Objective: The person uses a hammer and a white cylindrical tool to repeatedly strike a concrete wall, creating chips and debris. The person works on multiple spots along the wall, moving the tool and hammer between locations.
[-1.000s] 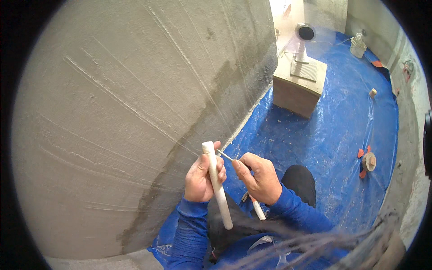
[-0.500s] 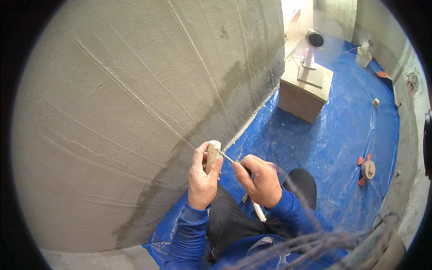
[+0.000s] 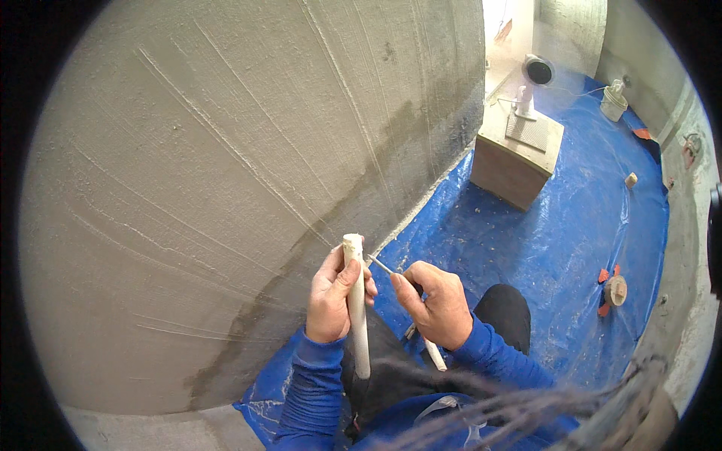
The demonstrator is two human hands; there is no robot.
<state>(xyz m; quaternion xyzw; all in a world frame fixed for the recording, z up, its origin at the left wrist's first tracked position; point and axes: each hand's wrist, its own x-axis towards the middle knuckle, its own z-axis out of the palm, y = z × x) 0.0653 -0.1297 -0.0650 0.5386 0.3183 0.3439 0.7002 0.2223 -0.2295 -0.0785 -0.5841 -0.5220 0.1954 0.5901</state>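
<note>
My left hand (image 3: 332, 299) is wrapped round the upper part of a long off-white tube or rod (image 3: 359, 331). The rod stands nearly upright in view, its crusted, rough end at the top and its smooth lower end over my dark trousers. My right hand (image 3: 434, 302) grips a thin metal tool (image 3: 380, 264), whose tip points at the rod's upper part. The tip seems just apart from the rod. Inside my fist, the tool's grip is hidden. Just below that hand is a white stick-like piece (image 3: 434, 355); I cannot tell whether it belongs to the tool.
A rough plastered wall (image 3: 226, 188) with raised ridges rises on my left. Blue sheeting (image 3: 571, 248) covers the floor. Ahead stands a box (image 3: 511, 169) bearing a lamp-like device (image 3: 538, 71). A white bucket (image 3: 614, 103) and a round capped stub (image 3: 616, 291) are on the right.
The rod has turned in my left hand: its length, mostly foreshortened before, now hangs down toward me. The tool's tip has come off the rod's surface. The view has shifted slightly.
</note>
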